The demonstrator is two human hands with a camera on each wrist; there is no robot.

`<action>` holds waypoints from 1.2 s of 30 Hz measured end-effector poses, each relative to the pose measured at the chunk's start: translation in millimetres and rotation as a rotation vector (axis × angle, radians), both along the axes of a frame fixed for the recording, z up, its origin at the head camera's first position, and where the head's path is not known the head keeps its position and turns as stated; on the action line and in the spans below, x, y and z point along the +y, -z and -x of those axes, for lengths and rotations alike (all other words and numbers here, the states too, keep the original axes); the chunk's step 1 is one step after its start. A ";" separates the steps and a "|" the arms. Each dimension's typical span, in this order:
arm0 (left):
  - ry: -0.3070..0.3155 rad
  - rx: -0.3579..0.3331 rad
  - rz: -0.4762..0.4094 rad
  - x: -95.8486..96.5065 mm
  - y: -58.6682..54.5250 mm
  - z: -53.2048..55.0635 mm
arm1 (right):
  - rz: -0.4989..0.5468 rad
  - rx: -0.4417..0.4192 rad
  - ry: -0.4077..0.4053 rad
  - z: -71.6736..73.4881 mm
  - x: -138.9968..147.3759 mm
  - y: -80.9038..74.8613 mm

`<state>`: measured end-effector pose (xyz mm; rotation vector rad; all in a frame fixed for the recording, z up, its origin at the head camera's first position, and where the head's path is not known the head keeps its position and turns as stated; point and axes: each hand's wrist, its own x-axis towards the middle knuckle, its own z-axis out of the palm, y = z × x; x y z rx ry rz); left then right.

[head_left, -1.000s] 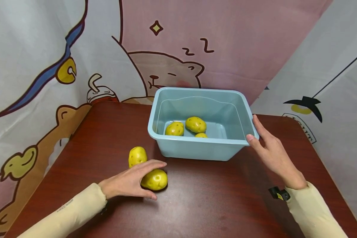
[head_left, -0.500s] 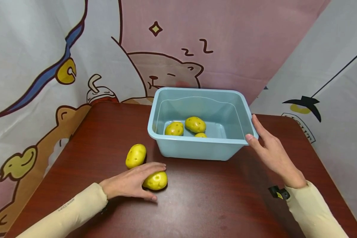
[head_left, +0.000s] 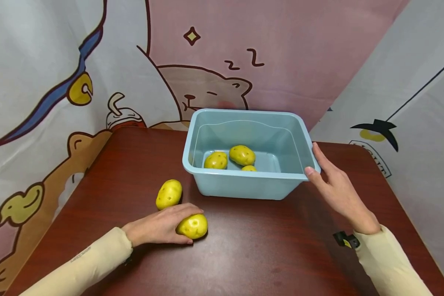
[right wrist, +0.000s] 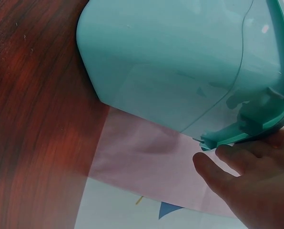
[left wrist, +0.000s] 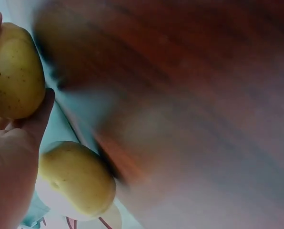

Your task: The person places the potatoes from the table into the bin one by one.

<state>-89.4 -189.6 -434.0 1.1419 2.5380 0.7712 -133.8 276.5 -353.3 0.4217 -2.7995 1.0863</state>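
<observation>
My left hand (head_left: pixel 164 225) grips a yellow potato (head_left: pixel 193 227) at the front of the table, thumb on the near side and fingers over the far side. The left wrist view shows this held potato (left wrist: pixel 15 71) at upper left. Another potato (head_left: pixel 169 194) lies just behind the hand. My right hand (head_left: pixel 340 191) holds the right end of a light blue plastic basin (head_left: pixel 240 185), thumb at the rim's front corner and fingers along the outside. Inside the basin lie three potatoes: one at left (head_left: pixel 216 160), one in the middle (head_left: pixel 242 155), and one mostly hidden by the front wall (head_left: pixel 249 168).
The dark reddish-brown wooden table (head_left: pixel 244 250) carries everything. A curtain with cartoon animals (head_left: pixel 281 53) hangs close behind the basin and along both sides of the table. A small black device (head_left: pixel 347 240) sits at the right wrist.
My left fingers and thumb have drawn in around the front potato. The potato behind has rolled slightly left, away from the hand. My right hand and the basin stay in place.
</observation>
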 end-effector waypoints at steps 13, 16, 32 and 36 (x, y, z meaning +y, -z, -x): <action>0.002 0.145 -0.114 7.6 -29.0 -1.8 | 0.015 0.006 -0.015 -0.5 1.2 1.9; 0.031 0.221 -0.161 13.3 -37.4 -2.9 | 0.012 0.007 -0.009 -1.4 1.5 3.2; 0.098 0.459 -0.331 33.3 -113.9 17.6 | 0.020 0.029 -0.014 0.0 0.8 4.1; 0.060 0.469 -0.381 41.3 -127.4 23.9 | 0.019 0.027 -0.009 -1.4 0.9 5.2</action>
